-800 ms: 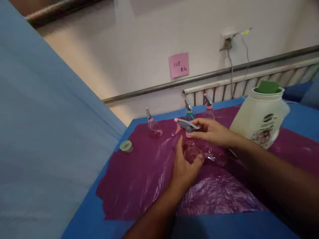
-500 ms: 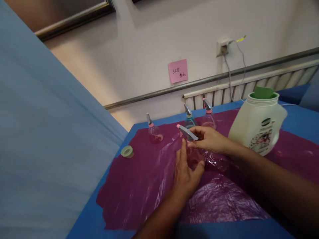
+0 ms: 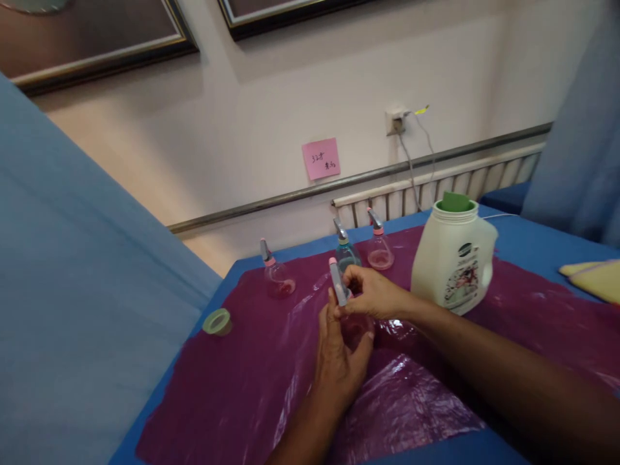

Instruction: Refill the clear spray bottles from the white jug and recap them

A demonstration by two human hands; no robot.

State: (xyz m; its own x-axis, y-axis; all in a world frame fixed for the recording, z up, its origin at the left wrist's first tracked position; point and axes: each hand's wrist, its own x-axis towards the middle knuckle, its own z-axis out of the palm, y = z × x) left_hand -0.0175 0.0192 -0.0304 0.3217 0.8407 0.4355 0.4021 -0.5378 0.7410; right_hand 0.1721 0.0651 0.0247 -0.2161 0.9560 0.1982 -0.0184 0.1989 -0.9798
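A clear spray bottle (image 3: 355, 328) with a grey and pink trigger head stands on the purple plastic sheet (image 3: 252, 368). My left hand (image 3: 336, 361) is wrapped round its body, thumb on the near side. With bent fingers my right hand (image 3: 371, 294) grips the collar of the trigger head, at the neck. Just behind are a blue spray bottle (image 3: 347, 257) and a pink one (image 3: 380, 255). Farther left stands another pink spray bottle (image 3: 279, 281) with a little pinkish liquid in it.
A large cream jug (image 3: 450, 258) with a green piece in its mouth stands right of my hands. A pale green cap (image 3: 217, 321) lies at the left. Yellow cloth (image 3: 593, 278) lies far right. A blue curtain (image 3: 72, 290) hangs at the left, by the blue table edge.
The trigger head has turned on the bottle, its nozzle swinging from pointing left to pointing more away from me. Both hands keep their hold. The view has shifted right.
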